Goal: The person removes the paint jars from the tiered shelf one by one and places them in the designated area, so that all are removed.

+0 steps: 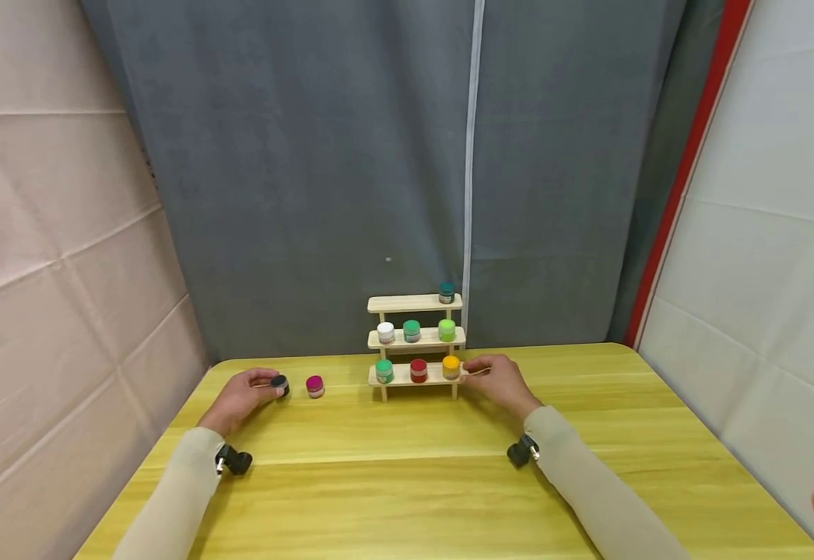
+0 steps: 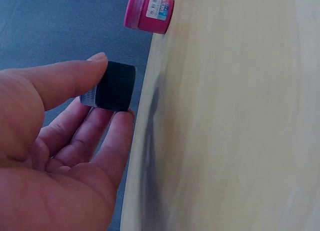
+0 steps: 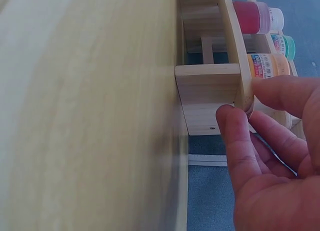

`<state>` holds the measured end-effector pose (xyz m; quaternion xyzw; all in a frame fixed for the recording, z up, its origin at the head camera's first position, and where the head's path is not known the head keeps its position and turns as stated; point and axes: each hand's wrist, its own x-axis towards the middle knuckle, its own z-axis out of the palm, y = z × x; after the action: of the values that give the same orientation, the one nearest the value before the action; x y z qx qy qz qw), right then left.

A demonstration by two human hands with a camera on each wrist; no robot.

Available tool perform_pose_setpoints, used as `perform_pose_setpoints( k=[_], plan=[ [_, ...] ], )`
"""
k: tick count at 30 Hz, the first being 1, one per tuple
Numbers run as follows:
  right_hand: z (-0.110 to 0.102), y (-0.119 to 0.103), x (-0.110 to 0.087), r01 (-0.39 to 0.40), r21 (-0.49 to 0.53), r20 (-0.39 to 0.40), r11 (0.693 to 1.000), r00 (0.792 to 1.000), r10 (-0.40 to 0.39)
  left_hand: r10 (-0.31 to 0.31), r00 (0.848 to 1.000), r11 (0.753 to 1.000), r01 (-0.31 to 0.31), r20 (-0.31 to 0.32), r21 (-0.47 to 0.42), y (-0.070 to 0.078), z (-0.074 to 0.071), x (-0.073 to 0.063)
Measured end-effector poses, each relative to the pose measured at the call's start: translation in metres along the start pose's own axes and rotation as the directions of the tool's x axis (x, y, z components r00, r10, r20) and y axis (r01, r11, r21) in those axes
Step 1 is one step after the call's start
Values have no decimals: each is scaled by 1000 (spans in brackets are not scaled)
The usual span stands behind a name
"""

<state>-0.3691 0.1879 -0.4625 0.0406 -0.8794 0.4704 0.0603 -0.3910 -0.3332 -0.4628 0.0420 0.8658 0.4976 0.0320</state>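
My left hand (image 1: 240,400) pinches a small paint jar with a black lid (image 1: 280,385) between thumb and fingers, at the table's left. In the left wrist view the jar (image 2: 116,86) is tipped on its side relative to that camera, the thumb on one side and fingertips on the other. A magenta paint jar (image 1: 315,386) stands just right of it. My right hand (image 1: 503,381) grips the right end of the lowest step of a three-step wooden stand (image 1: 401,380), thumb above and index finger beneath (image 3: 239,141). Beside the thumb stands a yellow-orange jar (image 1: 451,367).
On the stand's lowest step are also a green jar (image 1: 384,371) and a red jar (image 1: 418,370). White (image 1: 386,333), green (image 1: 412,330) and lime (image 1: 447,330) jars occupy the middle step. A dark teal jar (image 1: 446,292) tops the stand. Grey curtain (image 1: 295,194) hangs behind the table.
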Motion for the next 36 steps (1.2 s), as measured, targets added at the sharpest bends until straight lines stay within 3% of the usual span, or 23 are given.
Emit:
perform_pose_setpoints(
  k=[25,33,36],
  plan=[
    [1,0,-2,-2,-9,-5,1000,1000,2,19,999,999,-17,32,-36,-7,14,5],
    [2,-1,-2,-18,-7,-1,1000,1000,18,17,1000,997,-17,-3,-77,0,7,5],
    [1,-2,-2,-21,-6,1,1000,1000,21,12,999,999,-14,-35,-47,7,4,6]
  ],
)
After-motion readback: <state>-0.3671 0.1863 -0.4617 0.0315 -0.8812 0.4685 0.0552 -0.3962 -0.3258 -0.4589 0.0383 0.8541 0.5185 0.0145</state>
